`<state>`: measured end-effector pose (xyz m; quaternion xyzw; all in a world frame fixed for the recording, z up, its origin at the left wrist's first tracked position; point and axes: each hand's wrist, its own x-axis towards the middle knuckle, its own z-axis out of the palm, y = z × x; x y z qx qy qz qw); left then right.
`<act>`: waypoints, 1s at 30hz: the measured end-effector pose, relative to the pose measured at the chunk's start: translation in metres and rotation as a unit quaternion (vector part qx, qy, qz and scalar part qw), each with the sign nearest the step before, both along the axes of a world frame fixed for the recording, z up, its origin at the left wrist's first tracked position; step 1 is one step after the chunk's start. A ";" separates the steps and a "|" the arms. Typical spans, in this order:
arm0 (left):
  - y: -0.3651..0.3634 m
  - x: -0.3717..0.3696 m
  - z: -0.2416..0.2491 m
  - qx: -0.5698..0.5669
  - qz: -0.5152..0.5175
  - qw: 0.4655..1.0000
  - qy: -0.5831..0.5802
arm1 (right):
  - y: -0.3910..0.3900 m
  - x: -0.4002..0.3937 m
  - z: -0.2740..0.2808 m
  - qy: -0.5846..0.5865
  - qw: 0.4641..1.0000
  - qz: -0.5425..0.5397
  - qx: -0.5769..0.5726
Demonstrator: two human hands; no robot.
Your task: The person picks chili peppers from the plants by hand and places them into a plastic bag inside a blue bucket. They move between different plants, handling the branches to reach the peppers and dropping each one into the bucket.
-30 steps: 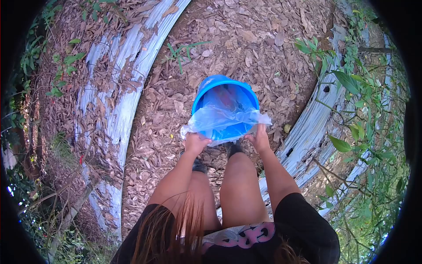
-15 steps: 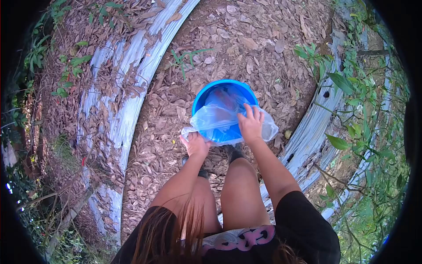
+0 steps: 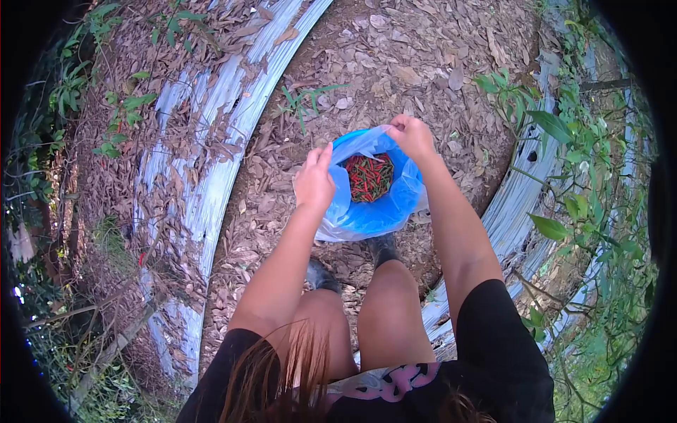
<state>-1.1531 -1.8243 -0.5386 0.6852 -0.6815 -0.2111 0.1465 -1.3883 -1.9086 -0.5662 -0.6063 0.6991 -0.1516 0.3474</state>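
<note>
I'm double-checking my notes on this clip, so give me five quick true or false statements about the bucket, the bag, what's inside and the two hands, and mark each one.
1. The plastic bag lines the blue bucket. True.
2. The peppers lie scattered on the dry leaves. False: they are in a heap inside the plastic bag.
3. The right hand pinches the edge of the plastic bag. True.
4. The left hand rests on a knee. False: it is at the left side of the bag's opening.
5. The peppers are all yellow. False: red and green ones show.
</note>
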 end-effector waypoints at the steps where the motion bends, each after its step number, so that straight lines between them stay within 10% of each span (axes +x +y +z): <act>1: -0.006 0.008 -0.012 -0.004 0.012 0.997 0.082 | -0.008 -0.005 -0.011 -0.040 0.998 0.000 0.039; 7: -0.025 0.044 -0.051 0.186 0.269 0.837 0.438 | -0.016 -0.015 -0.045 -0.262 0.946 -0.099 0.165; 13: -0.018 0.049 -0.067 0.283 0.311 0.809 0.411 | -0.003 -0.033 -0.043 -0.441 0.869 -0.178 0.137; 16: -0.001 0.043 -0.049 0.290 0.307 0.807 0.412 | 0.020 -0.031 -0.027 -0.149 0.971 -0.164 -0.092; 20: 0.047 0.056 -0.024 0.210 0.439 0.728 0.483 | 0.077 -0.028 0.039 -0.014 0.960 -0.174 -0.221; 25: 0.194 0.099 0.027 0.173 0.354 0.899 0.193 | 0.176 -0.008 0.144 0.018 0.962 -0.104 -0.251; 29: 0.276 0.100 0.183 0.347 0.243 0.899 0.110 | 0.268 0.017 0.193 -0.136 0.989 0.031 -0.056; 30: 0.331 0.135 0.154 0.393 0.211 0.883 0.145 | 0.283 0.022 0.210 -0.166 0.983 0.081 0.005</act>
